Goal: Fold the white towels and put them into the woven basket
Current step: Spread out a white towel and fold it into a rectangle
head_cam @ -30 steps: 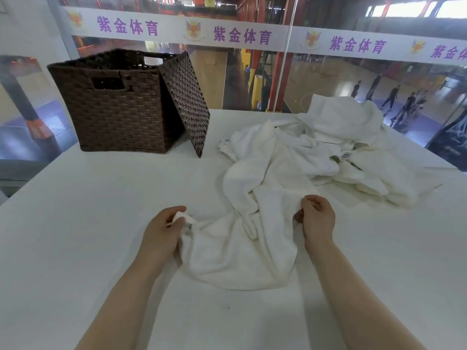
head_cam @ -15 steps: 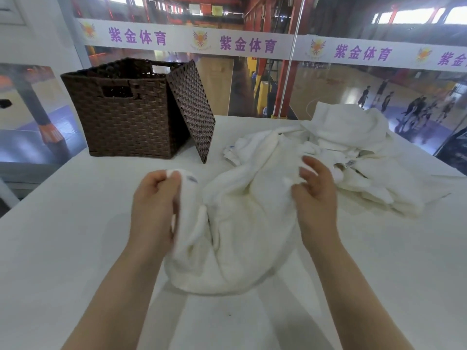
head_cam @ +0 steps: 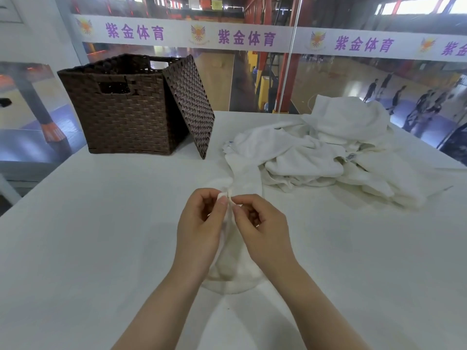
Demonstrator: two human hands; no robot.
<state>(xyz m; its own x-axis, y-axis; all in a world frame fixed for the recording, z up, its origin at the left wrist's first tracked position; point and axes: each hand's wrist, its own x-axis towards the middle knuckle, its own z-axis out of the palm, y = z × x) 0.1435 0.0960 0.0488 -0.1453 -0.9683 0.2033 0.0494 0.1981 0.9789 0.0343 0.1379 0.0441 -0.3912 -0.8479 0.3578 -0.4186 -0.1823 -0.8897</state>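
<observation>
"What were the person's hands doing?"

"Both arms were stretched out in front and the two hands were close together. The left hand (head_cam: 202,224) had its fingers curled and pinched a bit of white towel (head_cam: 233,269) with its thumb."

"And the other one?"

"The right hand (head_cam: 261,228) pinched the same towel edge, right beside the left thumb."

Single head-worn wide-angle view, looking forward and down across white table (head_cam: 101,236). Hands close, frame centre; woven basket (head_cam: 126,109) upper left; glass wall and sports hall beyond, top.
</observation>
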